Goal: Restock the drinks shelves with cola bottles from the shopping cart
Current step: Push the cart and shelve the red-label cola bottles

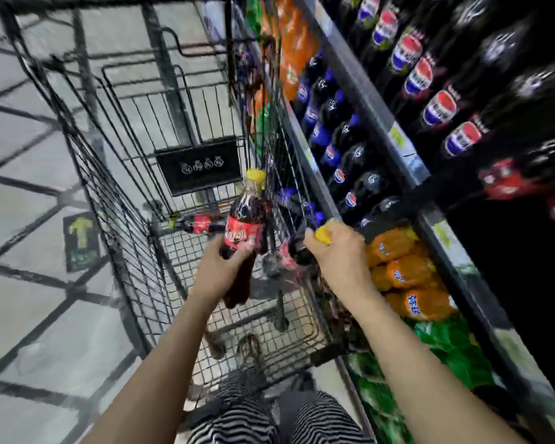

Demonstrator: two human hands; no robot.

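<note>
Nearest the camera, striped trousers (237, 415) are showing at the bottom edge, and two bare forearms are reaching forward over the wire shopping cart (132, 200). The left hand (220, 267) is wrapping its fingers around the lower body of a cola bottle (245, 219) with a red label and yellow cap, holding it roughly upright, tilted slightly, above the cart's basket. The right hand (337, 251) is closing over the yellow-capped top of a second cola bottle (293, 251), which is lying tilted against the cart's right wall; the picture is blurring here, so how much of that bottle is lifting clear cannot be told. Further in, a third cola bottle (199, 223) is lying on its side on the cart floor near the far end, below a dark placard (199, 166). To the right, the drinks shelves (375, 123) are running alongside the cart, carrying green bottles (446, 350) low and near, orange soda bottles (404, 274) beyond them, then rows of dark bottles with blue labels (334, 149). On the left, grey floor tiles (23, 193) are bearing a green arrow sticker (81, 241).
</note>
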